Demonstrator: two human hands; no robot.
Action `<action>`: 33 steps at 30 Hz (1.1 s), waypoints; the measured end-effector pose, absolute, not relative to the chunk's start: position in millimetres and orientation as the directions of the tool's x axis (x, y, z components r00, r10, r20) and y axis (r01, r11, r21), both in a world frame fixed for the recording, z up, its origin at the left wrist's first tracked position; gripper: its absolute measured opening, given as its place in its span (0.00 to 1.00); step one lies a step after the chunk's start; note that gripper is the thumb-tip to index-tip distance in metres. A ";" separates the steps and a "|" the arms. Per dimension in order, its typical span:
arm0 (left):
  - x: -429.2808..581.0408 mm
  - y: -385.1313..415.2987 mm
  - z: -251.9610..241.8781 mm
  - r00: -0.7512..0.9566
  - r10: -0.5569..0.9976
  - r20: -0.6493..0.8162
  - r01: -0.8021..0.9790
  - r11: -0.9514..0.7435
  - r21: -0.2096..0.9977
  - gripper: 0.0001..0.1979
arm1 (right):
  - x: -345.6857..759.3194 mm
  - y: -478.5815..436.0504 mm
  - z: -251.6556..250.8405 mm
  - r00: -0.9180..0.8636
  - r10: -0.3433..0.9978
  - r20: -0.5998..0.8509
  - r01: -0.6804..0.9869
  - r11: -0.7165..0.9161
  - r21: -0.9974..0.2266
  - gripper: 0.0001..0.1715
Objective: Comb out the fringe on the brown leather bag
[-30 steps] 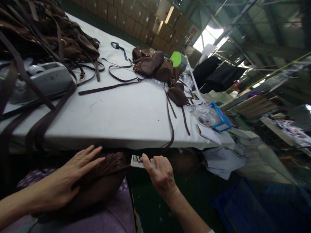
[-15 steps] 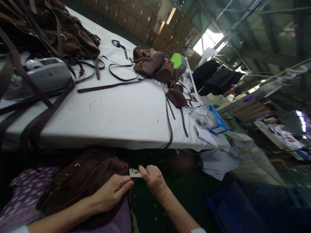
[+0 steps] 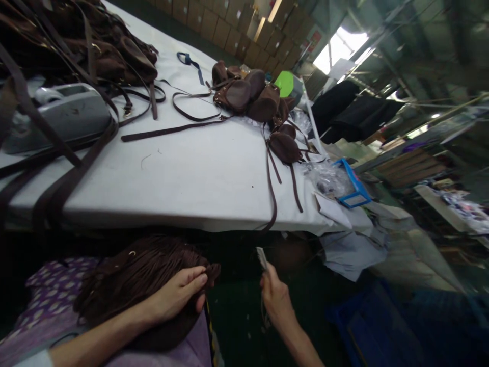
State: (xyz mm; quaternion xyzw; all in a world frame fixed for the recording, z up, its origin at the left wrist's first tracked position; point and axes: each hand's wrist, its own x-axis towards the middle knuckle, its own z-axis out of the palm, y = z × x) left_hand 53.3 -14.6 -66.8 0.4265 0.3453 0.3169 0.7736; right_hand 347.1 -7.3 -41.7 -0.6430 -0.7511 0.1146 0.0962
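A brown fringed bag [image 3: 141,278] lies on my lap below the table edge. My left hand [image 3: 179,298] rests on its right end, fingers curled and pinching the fringe near the bag's tip. My right hand [image 3: 275,300] is a little to the right, apart from the bag, closed around a small white comb [image 3: 262,258] that stands upright, seen edge-on.
The white table [image 3: 198,178] carries a heap of brown bags and straps [image 3: 87,51] at far left, a grey iron [image 3: 64,114], small brown pouches [image 3: 252,99] and loose straps. A blue frame [image 3: 353,188], plastic wrap and papers sit at the right end.
My right hand has pulled the comb away from the fringe to the right and turned it upright. My left hand went from flat on the bag to pinching the fringe end.
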 end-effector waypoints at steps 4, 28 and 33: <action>60.7 -11.9 -67.7 0.536 0.792 -0.293 -0.246 0.479 0.843 0.21 | 269.7 -43.2 -50.0 -0.435 0.873 0.219 0.799 0.487 -0.354 0.23; 58.6 -27.2 -58.9 0.459 0.876 -0.148 0.182 0.070 0.981 0.15 | 264.2 -4.1 -100.5 -0.478 0.878 0.024 0.873 0.471 0.126 0.11; 50.5 -37.4 -58.2 0.558 0.829 -0.049 0.070 0.011 0.997 0.12 | 320.6 11.0 -87.6 -0.127 0.990 -0.055 0.988 0.132 0.083 0.18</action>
